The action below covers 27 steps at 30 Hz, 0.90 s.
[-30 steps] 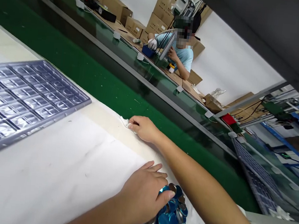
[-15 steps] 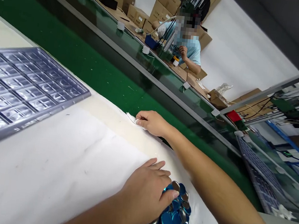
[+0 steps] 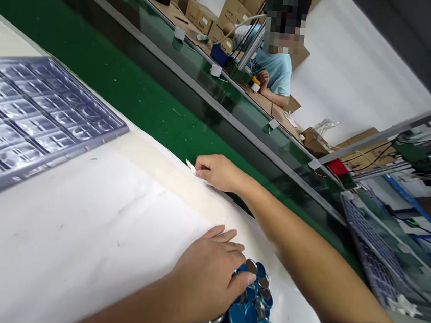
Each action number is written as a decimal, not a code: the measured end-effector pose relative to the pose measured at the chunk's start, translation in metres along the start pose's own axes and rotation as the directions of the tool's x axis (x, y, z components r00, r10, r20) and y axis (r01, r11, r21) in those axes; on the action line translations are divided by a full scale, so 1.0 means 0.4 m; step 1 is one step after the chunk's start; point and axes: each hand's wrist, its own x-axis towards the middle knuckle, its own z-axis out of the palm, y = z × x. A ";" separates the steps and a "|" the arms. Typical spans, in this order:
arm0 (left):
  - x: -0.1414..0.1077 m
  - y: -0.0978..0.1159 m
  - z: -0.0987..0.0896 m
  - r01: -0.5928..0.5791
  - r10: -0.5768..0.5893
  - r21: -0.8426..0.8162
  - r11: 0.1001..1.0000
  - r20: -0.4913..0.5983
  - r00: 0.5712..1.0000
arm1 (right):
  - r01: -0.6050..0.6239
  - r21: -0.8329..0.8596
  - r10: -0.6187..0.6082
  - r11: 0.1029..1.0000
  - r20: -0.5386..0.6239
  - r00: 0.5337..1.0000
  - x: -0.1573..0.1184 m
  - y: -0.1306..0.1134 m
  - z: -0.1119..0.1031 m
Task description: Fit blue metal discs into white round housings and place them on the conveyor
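Note:
My right hand [image 3: 217,172] is closed at the far edge of the white-covered table, its fingers pinching a crumpled white scrap [image 3: 190,167] that looks like paper or tape. Closer in, my left hand [image 3: 209,271] rests palm down with fingers spread, beside and partly over a heap of round discs [image 3: 249,314], some shiny blue and some silver. Part of the heap is hidden beneath that hand. White sheeting [image 3: 89,220] covers the table under it.
A clear plastic tray [image 3: 46,118] with rows of pockets lies at the left. Beyond the table edge runs a green conveyor belt [image 3: 105,75] with a metal rail. Across it a person in a light blue shirt [image 3: 281,71] sits near stacked cardboard boxes [image 3: 200,16]. More trays [image 3: 369,239] stand at right.
Both hands keep nearly the same places and holds. The view has shifted slightly. Across the belt, the person's head and upper body have leaned forward.

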 end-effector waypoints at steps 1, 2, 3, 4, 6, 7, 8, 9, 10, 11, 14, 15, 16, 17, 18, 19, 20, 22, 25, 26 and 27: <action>0.000 -0.001 0.001 -0.002 0.002 -0.001 1.000 -0.001 1.000 | -0.004 -0.001 0.004 1.000 0.013 1.000 -0.014 0.009 -0.004; 0.000 -0.001 0.002 -0.006 0.006 -0.002 1.000 0.001 1.000 | -0.009 -0.002 0.009 1.000 0.024 1.000 -0.027 0.017 -0.007; 0.000 -0.001 0.002 -0.008 0.008 -0.003 1.000 0.003 1.000 | -0.013 -0.004 0.013 1.000 0.031 0.999 -0.034 0.022 -0.009; 0.000 0.000 0.002 -0.010 0.010 -0.003 1.000 0.003 1.000 | -0.011 -0.007 0.011 1.000 0.031 0.999 -0.032 0.021 -0.010; 0.000 0.003 0.000 -0.006 0.006 0.004 1.000 -0.001 1.000 | 0.012 -0.013 -0.011 1.000 0.011 1.000 0.000 0.002 -0.005; 0.000 0.004 -0.001 -0.002 0.002 0.008 1.000 -0.003 1.000 | 0.028 -0.015 -0.029 0.999 -0.003 1.000 0.027 -0.014 0.000; -0.001 0.005 -0.002 -0.001 0.001 0.012 1.000 -0.001 1.000 | 0.044 -0.016 -0.044 0.999 -0.018 0.999 0.057 -0.032 0.005; -0.001 0.006 -0.003 0.001 -0.001 0.015 1.000 0.004 1.000 | 0.052 -0.017 -0.053 0.998 -0.028 0.998 0.085 -0.048 0.009; -0.001 0.006 -0.004 0.001 -0.001 0.016 1.000 0.012 1.000 | 0.056 -0.019 -0.057 0.998 -0.036 0.998 0.106 -0.060 0.011; -0.001 0.007 -0.005 0.001 -0.001 0.015 1.000 0.021 1.000 | 0.055 -0.023 -0.056 0.998 -0.040 0.998 0.116 -0.066 0.012; 0.000 0.006 -0.006 0.009 -0.009 0.011 1.000 0.038 0.999 | 0.026 -0.043 -0.027 0.999 -0.028 0.999 0.065 -0.044 0.006; 0.000 0.007 -0.006 0.013 -0.013 0.010 1.000 0.041 0.999 | 0.005 -0.051 -0.006 0.999 -0.017 1.000 0.025 -0.028 -0.001; 0.000 0.007 -0.007 0.015 -0.015 0.008 1.000 0.043 0.999 | -0.021 -0.059 0.021 0.998 -0.005 1.000 -0.022 -0.009 -0.010; 0.000 0.008 -0.008 0.018 -0.018 0.008 1.000 0.041 0.999 | -0.052 -0.067 0.052 0.996 0.004 0.999 -0.070 0.009 -0.020; -0.001 0.009 -0.009 0.021 -0.021 0.009 1.000 0.037 0.999 | -0.085 -0.076 0.086 0.993 0.005 0.996 -0.116 0.026 -0.032; -0.002 0.011 -0.010 0.022 -0.023 0.011 1.000 0.033 0.999 | -0.120 -0.086 0.119 0.989 -0.009 0.993 -0.157 0.039 -0.042; -0.002 0.012 -0.011 0.022 -0.023 0.015 1.000 0.030 0.999 | -0.154 -0.094 0.150 0.984 -0.040 0.988 -0.190 0.048 -0.049; -0.004 0.013 -0.011 0.016 -0.017 0.024 1.000 0.029 0.999 | -0.200 -0.101 0.189 0.974 -0.112 0.976 -0.227 0.051 -0.049; -0.003 0.011 -0.009 0.003 -0.005 0.046 0.999 0.025 1.000 | -0.191 -0.103 0.174 0.976 -0.157 0.972 -0.206 0.027 -0.011; -0.003 0.010 -0.008 0.001 -0.002 0.057 0.998 0.016 1.000 | -0.173 -0.106 0.155 0.979 -0.157 0.975 -0.184 0.015 0.007; -0.001 0.009 -0.006 -0.004 0.004 0.070 0.998 0.005 1.000 | -0.152 -0.110 0.134 0.982 -0.159 0.978 -0.158 0.002 0.027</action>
